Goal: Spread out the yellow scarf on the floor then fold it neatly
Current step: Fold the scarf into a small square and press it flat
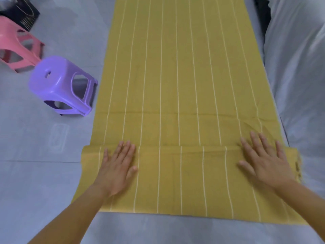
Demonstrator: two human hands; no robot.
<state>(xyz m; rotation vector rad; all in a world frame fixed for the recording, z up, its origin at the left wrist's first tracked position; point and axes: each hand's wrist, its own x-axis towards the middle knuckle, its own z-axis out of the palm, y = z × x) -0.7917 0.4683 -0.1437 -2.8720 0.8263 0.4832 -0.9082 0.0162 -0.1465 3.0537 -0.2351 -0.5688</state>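
Note:
The yellow scarf (177, 76) with thin white stripes lies flat along the grey floor, running away from me. Its near end is folded over into a wide band whose far edge crosses at about hand height. My left hand (117, 166) presses flat on the left part of that folded band, fingers straight and together. My right hand (263, 159) presses flat on the right part, fingers spread, fingertips reaching just past the fold edge. A few small creases sit by my right fingertips.
A purple plastic stool (61, 85) stands close to the scarf's left edge. Behind it a pink stool (17, 46) lies tipped, with a dark box (22, 13) at the far left. White cloth (299, 67) lies bunched along the scarf's right side.

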